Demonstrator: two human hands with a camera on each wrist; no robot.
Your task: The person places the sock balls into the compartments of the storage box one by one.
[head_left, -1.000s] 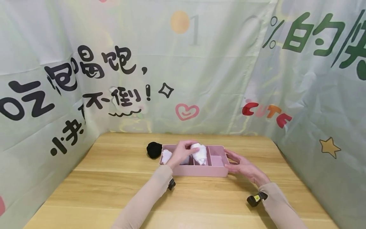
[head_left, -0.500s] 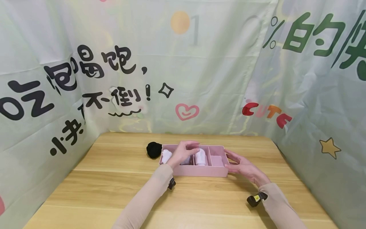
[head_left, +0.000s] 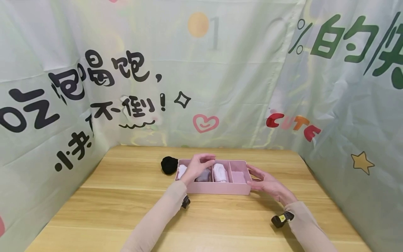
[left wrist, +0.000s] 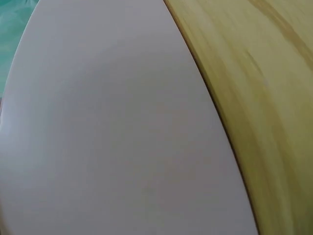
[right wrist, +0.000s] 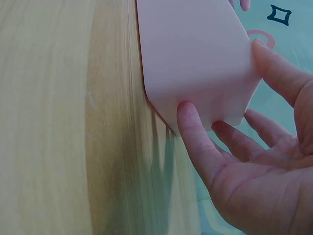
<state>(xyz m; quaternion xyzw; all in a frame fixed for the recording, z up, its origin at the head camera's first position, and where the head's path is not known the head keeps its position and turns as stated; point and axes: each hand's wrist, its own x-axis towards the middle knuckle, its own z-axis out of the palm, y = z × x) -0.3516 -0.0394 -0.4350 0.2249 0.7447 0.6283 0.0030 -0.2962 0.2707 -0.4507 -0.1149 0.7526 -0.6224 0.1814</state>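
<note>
A pink divided box [head_left: 217,189] stands on the table. In its third compartment from the left lies a white rolled-up sock [head_left: 220,173]. My left hand [head_left: 196,168] hovers over the second compartment, fingers loosely bent and holding nothing; a grey rolled bundle [head_left: 204,175] shows beneath it. White cloth [head_left: 182,171] fills part of the leftmost compartment, partly hidden by that hand. At the box's right end, my right hand [head_left: 267,183] rests spread fingertips on the end wall, with the thumb at the rim, as the right wrist view shows. Only the box's front wall [left wrist: 122,122] fills the left wrist view.
A black balled-up cloth [head_left: 169,165] lies on the wooden table [head_left: 126,210] just left of the box. The rightmost compartment [head_left: 239,176] shows its pink floor. Printed fabric sheets [head_left: 233,87] hang behind and on both sides.
My left hand has let go of the white sock, which now sits lower in the third compartment. That hand has shifted slightly left; the right hand stays at the box's end.
</note>
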